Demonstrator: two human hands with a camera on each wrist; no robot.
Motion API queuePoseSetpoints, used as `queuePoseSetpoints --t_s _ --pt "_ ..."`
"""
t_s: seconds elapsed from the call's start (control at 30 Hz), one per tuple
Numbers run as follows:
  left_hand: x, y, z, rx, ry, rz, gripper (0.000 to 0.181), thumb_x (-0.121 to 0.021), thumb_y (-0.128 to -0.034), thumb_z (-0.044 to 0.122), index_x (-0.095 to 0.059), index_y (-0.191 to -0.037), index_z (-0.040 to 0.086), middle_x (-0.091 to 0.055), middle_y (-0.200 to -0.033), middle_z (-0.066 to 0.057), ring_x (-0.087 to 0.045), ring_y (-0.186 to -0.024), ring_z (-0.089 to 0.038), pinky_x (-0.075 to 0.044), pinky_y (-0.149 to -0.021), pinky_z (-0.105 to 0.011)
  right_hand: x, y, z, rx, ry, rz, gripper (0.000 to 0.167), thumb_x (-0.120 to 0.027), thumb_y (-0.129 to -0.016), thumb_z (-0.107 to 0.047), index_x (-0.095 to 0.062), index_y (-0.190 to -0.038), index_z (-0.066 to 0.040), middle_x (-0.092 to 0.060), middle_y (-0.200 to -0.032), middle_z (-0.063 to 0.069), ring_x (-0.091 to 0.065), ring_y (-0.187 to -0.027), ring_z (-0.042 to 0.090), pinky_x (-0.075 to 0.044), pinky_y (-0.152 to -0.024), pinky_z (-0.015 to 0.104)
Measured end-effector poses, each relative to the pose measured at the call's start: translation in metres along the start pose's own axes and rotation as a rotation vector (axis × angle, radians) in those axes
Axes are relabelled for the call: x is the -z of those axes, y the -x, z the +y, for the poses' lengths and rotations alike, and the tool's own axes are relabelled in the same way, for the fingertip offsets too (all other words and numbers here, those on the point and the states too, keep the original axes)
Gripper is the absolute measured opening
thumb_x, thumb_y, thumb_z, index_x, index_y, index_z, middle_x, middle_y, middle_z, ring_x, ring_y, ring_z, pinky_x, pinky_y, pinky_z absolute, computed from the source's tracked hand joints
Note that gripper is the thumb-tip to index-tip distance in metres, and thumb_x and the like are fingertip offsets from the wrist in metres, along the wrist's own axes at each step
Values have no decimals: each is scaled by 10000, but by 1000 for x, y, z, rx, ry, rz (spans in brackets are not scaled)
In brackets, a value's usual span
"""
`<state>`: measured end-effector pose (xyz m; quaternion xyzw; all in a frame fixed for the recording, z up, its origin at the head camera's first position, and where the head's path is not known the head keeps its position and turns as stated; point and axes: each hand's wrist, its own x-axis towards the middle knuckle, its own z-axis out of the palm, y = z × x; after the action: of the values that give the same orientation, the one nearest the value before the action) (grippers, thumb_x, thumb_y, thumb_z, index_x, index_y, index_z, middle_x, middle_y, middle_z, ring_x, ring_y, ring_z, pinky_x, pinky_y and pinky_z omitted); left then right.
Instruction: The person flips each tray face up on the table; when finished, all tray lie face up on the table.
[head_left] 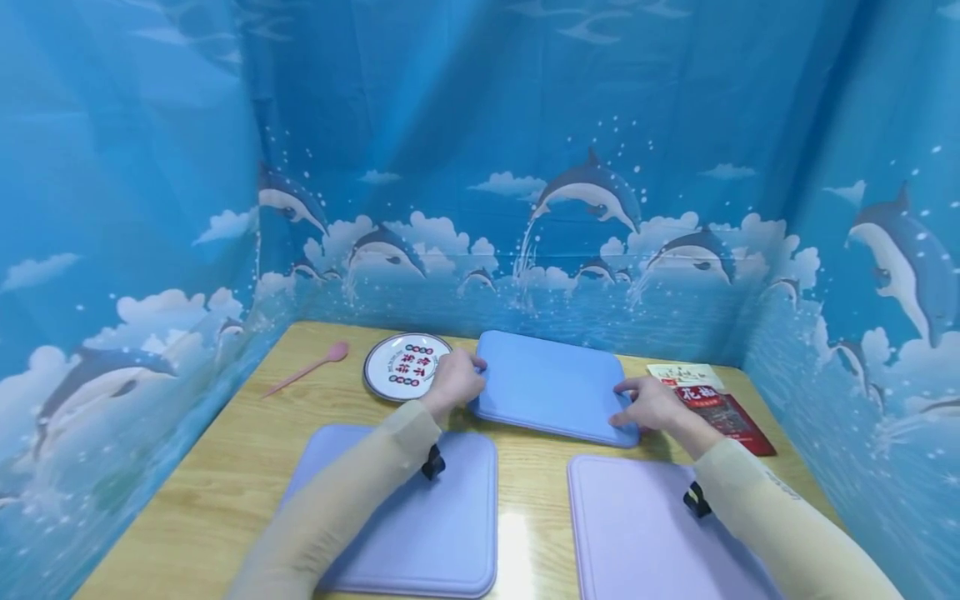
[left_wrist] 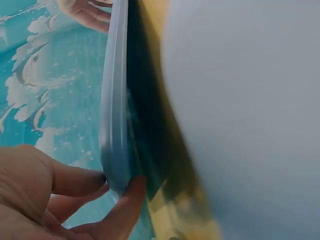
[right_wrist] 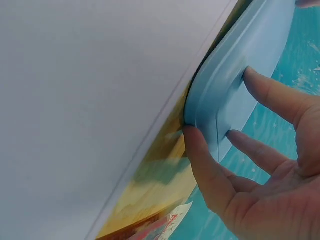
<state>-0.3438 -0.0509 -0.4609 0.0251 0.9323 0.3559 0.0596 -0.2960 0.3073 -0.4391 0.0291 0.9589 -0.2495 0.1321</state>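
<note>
A flat blue board [head_left: 551,383] with rounded corners and a ridged rim is tilted at the back of the table, its right end nearer me. My left hand [head_left: 456,382] pinches its left edge; in the left wrist view, thumb and fingers of that hand [left_wrist: 75,200] meet at the board's corner. At the other end my right hand [head_left: 651,406] grips the right edge. In the right wrist view its fingertips touch both the face and the rim of the blue board [right_wrist: 235,80]. The board's underside is mostly hidden.
A bluish-purple board [head_left: 420,533] lies front left, a paler lilac board [head_left: 637,533] front right. Behind are a round printed plate [head_left: 390,367] and a pink spoon [head_left: 322,360]. A red packet [head_left: 738,421] and a cream packet [head_left: 686,373] lie right. Dolphin-print curtains [head_left: 480,167] enclose the table.
</note>
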Motion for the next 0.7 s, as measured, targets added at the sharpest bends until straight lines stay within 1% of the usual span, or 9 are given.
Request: queuePoseSetpoints --t_s 0.03,0.13,0.17,0.23,0.37,0.4,0.5,0.6,0.7 --pt "2 -1 3 2 10 8 446 -693 -932 7 -814 -1353 92 -780 -1443 -161 -771 -1103 -284 -694 -860 -367 0 0 1 -4 -13 -5 801 -947 -892 -231 -600 -1568 24 -592 -1526 414 -756 -971 284 -667 -854 404" --pt "-6 -33 -18 -78 51 44 422 -734 -865 77 -869 -1256 158 -844 -1287 -104 -724 -922 -178 -624 -680 -268 1 0 3 -15 -51 -28 809 -929 -910 -214 -570 -1594 26 -554 -1563 427 -767 -1081 351 -685 -842 392" --pt "-4 -35 -18 -90 67 44 411 -751 -859 86 -875 -1242 168 -854 -1241 -98 -727 -901 -169 -622 -651 -268 1 0 4 -16 -62 -34 809 -923 -917 -209 -561 -1601 26 -544 -1574 428 -758 -1145 389 -692 -850 397" --pt "5 -30 -13 -92 132 40 385 -772 -887 102 -870 -1254 165 -850 -1199 -104 -748 -931 -175 -644 -651 -265 1 0 5 -17 -83 -47 814 -910 -928 -202 -542 -1619 23 -523 -1602 425 -710 -1284 470 -703 -894 418" --pt "41 11 24 -24 295 -15 389 -767 -1003 36 -795 -1388 80 -804 -1328 -191 -814 -1105 -281 -724 -748 -326 3 1 4 -6 -150 -82 814 -876 -960 -179 -498 -1653 19 -454 -1670 413 -563 -1485 557 -695 -1008 483" --pt "46 15 27 -14 336 -25 389 -750 -1025 34 -779 -1411 72 -795 -1349 -198 -813 -1095 -276 -724 -755 -317 3 1 3 -6 -169 -93 814 -868 -968 -177 -488 -1662 12 -435 -1688 406 -543 -1507 559 -689 -1030 493" --pt "60 15 30 30 464 -76 409 -727 -1046 13 -757 -1448 85 -785 -1377 -197 -811 -1013 -229 -728 -769 -312 4 1 2 4 -225 -129 818 -850 -987 -162 -456 -1684 6 -377 -1726 400 -515 -1536 559 -687 -1047 502" --pt "70 11 30 71 550 -127 428 -709 -1062 12 -744 -1475 119 -782 -1367 -169 -777 -933 -163 -730 -817 -329 5 1 3 11 -275 -159 830 -843 -993 -147 -433 -1699 0 -338 -1750 394 -488 -1562 560 -691 -1045 501" --pt "77 9 30 92 630 -175 460 -698 -1072 6 -719 -1511 142 -762 -1408 -173 -796 -1001 -193 -730 -914 -373 5 1 4 30 -307 -182 838 -833 -998 -133 -410 -1706 13 -311 -1754 407 -474 -1567 573 -694 -1041 508"
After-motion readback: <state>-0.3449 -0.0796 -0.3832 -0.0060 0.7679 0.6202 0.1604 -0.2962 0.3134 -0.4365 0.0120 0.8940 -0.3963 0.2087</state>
